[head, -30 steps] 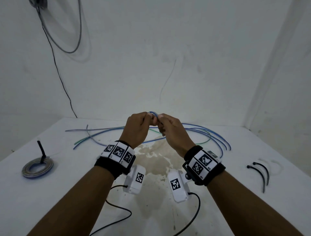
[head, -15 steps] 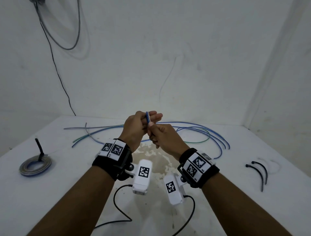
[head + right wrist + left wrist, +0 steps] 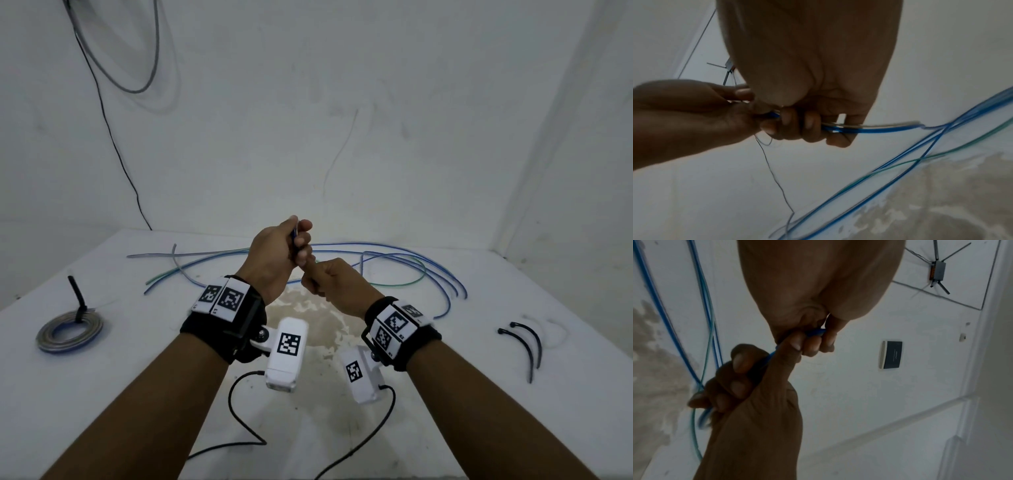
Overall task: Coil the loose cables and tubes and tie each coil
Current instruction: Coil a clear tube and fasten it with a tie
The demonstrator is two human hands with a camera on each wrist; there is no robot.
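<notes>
To my far left a finished coil (image 3: 69,329) lies tied on the white table (image 3: 102,394). My left hand (image 3: 274,257) is raised, fingers curled round the folded end of the blue tube (image 3: 869,128), and just below and touching it my right hand (image 3: 334,282) grips the same run in a fist. The tube looks light, springy and slick, so I judge it wants pinching at the bend; its slack trails to the table behind, black ties (image 3: 524,346) far right.
</notes>
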